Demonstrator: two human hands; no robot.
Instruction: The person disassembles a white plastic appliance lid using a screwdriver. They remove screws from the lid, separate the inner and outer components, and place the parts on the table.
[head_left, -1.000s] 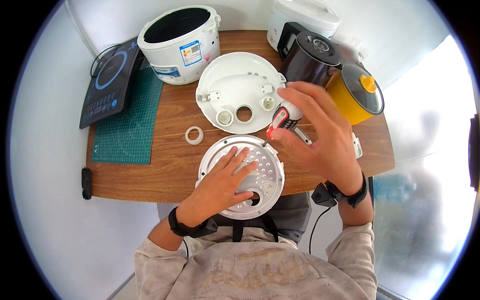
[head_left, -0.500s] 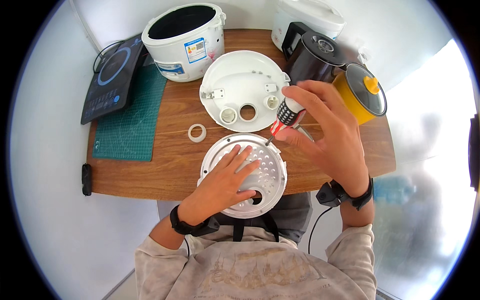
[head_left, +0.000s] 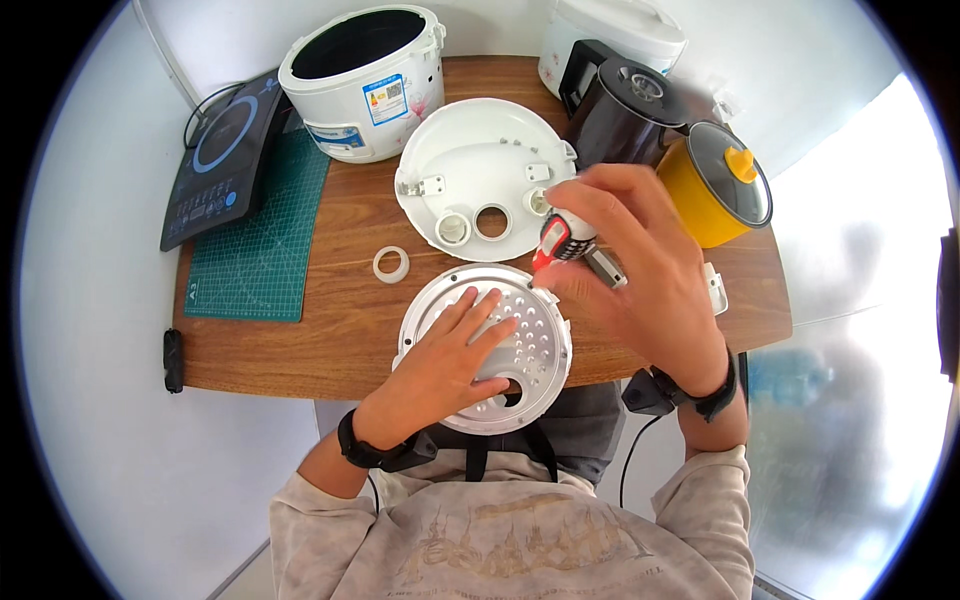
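Left hand (head_left: 440,372) spread wide, fingers fanned over the metal disc (head_left: 538,340), lower centre of the frame! Right hand (head_left: 648,272), right of centre, grips a screwdriver (head_left: 567,236), red end near the disc's upper-right rim. White ring (head_left: 379,268) left of centre; beyond, a white lid (head_left: 478,170), upper centre; open cooker (head_left: 345,100), upper left.

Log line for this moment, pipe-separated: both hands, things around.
left hand: spread on dimpled metal disc | right hand: holds red-white-black screwdriver at disc's upper-right rim | around: white lid, white ring, green mat
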